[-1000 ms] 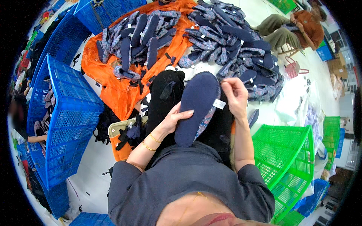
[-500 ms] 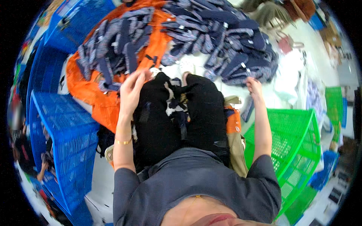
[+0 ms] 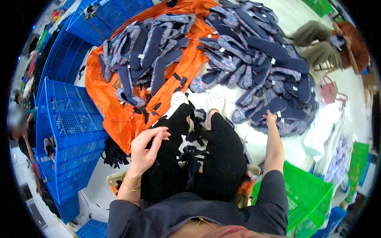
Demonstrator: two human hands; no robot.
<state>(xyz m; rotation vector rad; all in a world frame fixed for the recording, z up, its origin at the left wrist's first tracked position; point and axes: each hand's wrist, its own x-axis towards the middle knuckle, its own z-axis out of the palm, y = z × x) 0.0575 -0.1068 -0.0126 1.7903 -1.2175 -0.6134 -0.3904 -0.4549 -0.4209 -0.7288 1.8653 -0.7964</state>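
My right hand [image 3: 270, 116] reaches forward to the near edge of a big heap of slippers [image 3: 238, 63]. Its fingers close on the end of a slipper with a dark navy sole [image 3: 276, 105]. Navy soles and mottled blue-pink knitted uppers show across the heap, many with small white tags. My left hand [image 3: 147, 150] hangs above my left thigh, fingers loosely stretched and thumb apart, holding nothing. Ahead of it, a smaller pile of like slippers [image 3: 139, 51] lies on an orange sheet [image 3: 115, 119].
Blue plastic crates [image 3: 71, 131] line the left side. A green crate [image 3: 305, 194] stands by my right elbow. Dark fabric scraps [image 3: 115, 152] lie around my feet. Another person [image 3: 349, 47] sits at the far right near a pink bag [image 3: 328, 92]; someone else is at the left edge.
My right hand has gone forward to the slipper heap and taken hold of a slipper. The view has shifted, showing more of the piles; my left hand is lower over my thigh.
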